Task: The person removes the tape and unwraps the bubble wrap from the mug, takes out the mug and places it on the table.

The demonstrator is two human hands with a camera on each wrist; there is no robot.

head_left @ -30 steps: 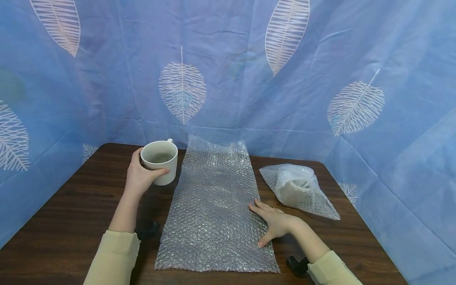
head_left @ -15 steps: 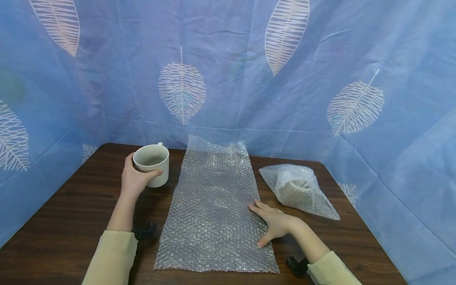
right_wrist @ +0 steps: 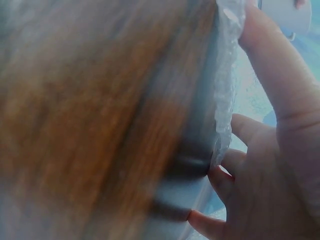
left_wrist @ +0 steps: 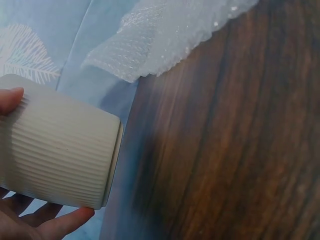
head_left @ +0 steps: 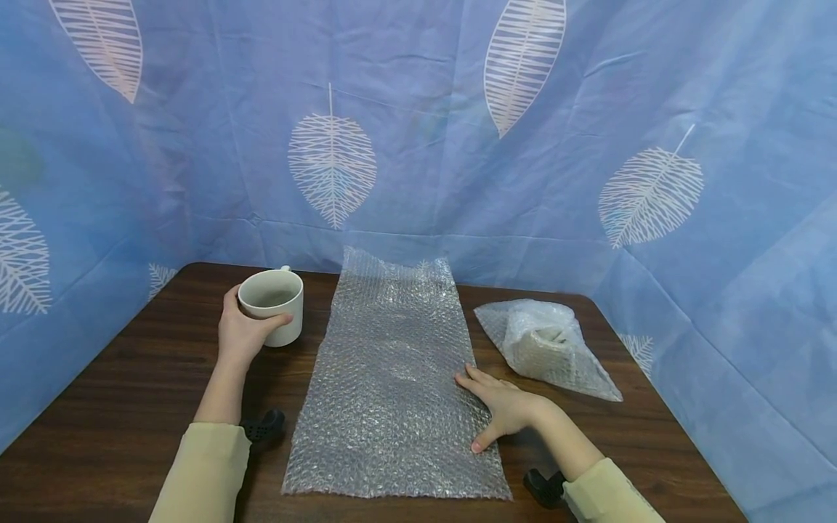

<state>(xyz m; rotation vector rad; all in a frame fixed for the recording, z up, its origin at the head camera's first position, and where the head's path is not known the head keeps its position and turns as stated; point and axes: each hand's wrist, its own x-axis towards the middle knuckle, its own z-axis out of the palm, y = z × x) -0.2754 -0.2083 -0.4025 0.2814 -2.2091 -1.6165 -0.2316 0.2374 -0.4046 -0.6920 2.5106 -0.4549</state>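
Left hand (head_left: 240, 335) grips ribbed white mug (head_left: 271, 305), upright, opening up, w/ its handle pointing away, at far-left of surface (head_left: 118, 385). Right hand (head_left: 500, 407) lies spread flat on bubble wrap sheet (head_left: 392, 378); its long axis runs near-to-far.

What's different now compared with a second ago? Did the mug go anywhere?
Yes. The left hand, still gripping the white mug, has carried it to the left and a little down, away from the bubble wrap sheet; it now looks set on or just above the table. The right hand stays flat on the sheet's right edge, and the wrapped bundle has not moved.
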